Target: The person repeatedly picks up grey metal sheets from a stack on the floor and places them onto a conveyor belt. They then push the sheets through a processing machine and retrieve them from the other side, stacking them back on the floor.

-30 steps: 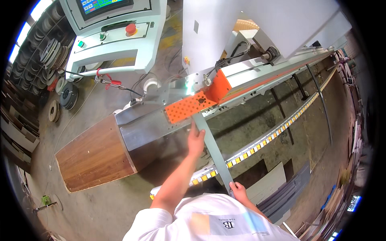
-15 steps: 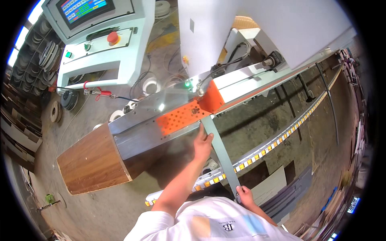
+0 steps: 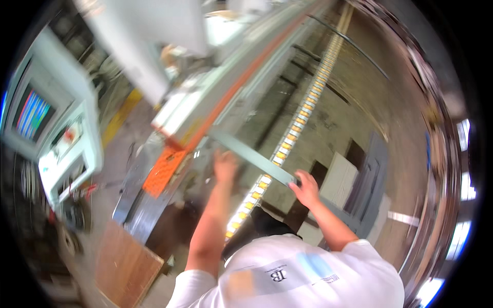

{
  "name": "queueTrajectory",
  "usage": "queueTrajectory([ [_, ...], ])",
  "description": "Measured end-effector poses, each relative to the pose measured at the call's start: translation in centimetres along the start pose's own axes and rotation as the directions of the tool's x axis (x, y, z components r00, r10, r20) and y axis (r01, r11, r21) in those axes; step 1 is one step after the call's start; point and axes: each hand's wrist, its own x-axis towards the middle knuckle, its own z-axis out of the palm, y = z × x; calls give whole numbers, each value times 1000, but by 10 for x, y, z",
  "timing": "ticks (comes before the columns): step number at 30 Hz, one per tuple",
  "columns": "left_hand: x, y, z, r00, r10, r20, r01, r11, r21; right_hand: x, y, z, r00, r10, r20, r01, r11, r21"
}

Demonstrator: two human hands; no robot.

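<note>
1. The grip: the left hand (image 3: 226, 167) is motion-blurred beside the far half of a grey strip (image 3: 251, 155); I can't tell whether it touches. The right hand (image 3: 306, 189) has thumb and fingers closed about its near end.
2. Far left, a screen (image 3: 33, 115) shows coloured streaks, too smeared to read.
3. The strip's long axis slants from the machine's orange rail (image 3: 231, 97), down and right across the yellow-and-white roller track (image 3: 298, 126), toward the person.
4. Half a second ago its far end met the orange plate (image 3: 163, 172); now it lies farther along the rail.
5. The white shirt (image 3: 334, 277) carries a dark emblem and smaller lettering.
</note>
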Motion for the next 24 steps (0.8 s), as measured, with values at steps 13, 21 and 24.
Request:
queueTrajectory([
  [13,-145,-64,46,761,230,607,-640,116,759,-332,49,-6,735,669,114,-678,715,171],
  [21,-149,-75,60,766,252,592,-612,2,791,-466,152,17,331,936,120,-942,321,93],
  [24,-148,-83,68,824,231,517,-515,-73,854,-471,200,-10,299,952,70,-954,296,49],
])
